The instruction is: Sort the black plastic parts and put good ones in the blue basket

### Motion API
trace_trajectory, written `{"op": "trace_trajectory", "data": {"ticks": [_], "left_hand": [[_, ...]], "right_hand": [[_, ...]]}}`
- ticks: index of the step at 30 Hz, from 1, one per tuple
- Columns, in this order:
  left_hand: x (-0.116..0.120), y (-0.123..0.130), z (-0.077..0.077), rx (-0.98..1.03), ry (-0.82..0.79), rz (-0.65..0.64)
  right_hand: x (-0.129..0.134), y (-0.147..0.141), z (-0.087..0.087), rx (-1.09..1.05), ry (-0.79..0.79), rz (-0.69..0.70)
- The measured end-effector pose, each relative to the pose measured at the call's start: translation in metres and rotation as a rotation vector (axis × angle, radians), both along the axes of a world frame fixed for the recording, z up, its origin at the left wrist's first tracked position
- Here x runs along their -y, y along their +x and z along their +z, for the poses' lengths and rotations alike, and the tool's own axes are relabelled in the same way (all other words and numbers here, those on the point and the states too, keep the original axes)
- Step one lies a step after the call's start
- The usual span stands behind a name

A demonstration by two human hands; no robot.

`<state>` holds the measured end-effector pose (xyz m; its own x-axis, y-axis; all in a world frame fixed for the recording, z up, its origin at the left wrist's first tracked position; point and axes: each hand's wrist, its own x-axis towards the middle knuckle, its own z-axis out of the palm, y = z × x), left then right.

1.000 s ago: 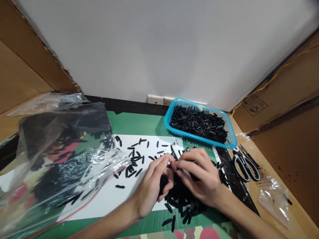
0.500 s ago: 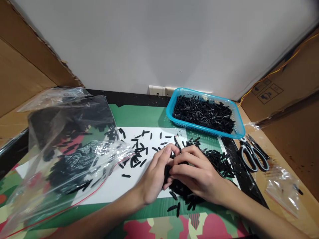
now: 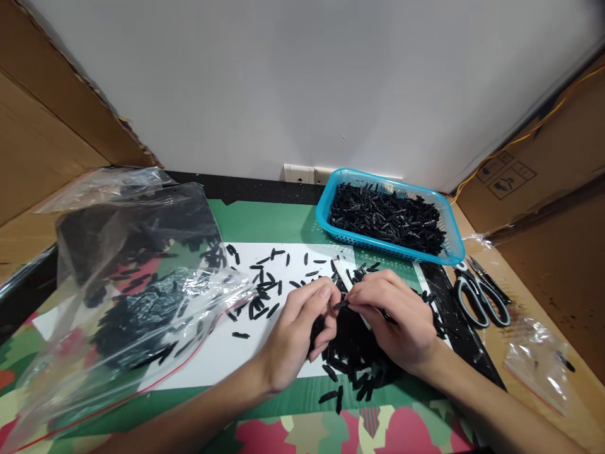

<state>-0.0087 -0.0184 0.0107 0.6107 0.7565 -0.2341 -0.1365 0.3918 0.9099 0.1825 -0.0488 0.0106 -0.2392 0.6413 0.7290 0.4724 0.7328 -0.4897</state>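
Observation:
My left hand (image 3: 302,321) is closed, with several dark strips partly showing inside its curled fingers. Between the two hands is a short black strip (image 3: 342,304), pinched by the thumb and forefinger of my right hand (image 3: 394,315); its other end meets the left fingertips. Beneath and between my hands spreads a heap of black strips (image 3: 363,372). A flat white stick (image 3: 342,275) pokes out from the pile beyond my fingers. More loose strips (image 3: 265,284) lie scattered on white paper (image 3: 208,359) to the left.
A blue basket (image 3: 392,246) full of black strips stands at the back right. Scissors (image 3: 479,296) and a small clear bag (image 3: 536,362) lie on the right. At left is a large zip bag (image 3: 142,252) with strips inside. Cardboard (image 3: 553,239) and a wall (image 3: 283,82) border the table.
My right hand has drawn slightly right, away from my left palm, its fingertips now pinching a black strip in plain view. The left hand stays nearly in place.

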Motion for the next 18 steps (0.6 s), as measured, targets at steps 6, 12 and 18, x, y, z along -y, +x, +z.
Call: {"op": "trace_trajectory", "data": {"ticks": [6,12,18], "left_hand": [[0.0038,-0.0017,-0.0032,-0.034,0.098,0.004],[0.0046,-0.0020,-0.0034,-0.052,0.120,0.012],[0.0047,-0.0015,-0.0004,-0.065,0.103,-0.018]], "right_hand": [[0.0005,-0.0017,0.0026,-0.069,-0.057,-0.016],[-0.0020,-0.0015,0.0005,-0.055,-0.044,-0.007],[-0.0055,0.0024,-0.0007,0.023,0.039,-0.073]]}}
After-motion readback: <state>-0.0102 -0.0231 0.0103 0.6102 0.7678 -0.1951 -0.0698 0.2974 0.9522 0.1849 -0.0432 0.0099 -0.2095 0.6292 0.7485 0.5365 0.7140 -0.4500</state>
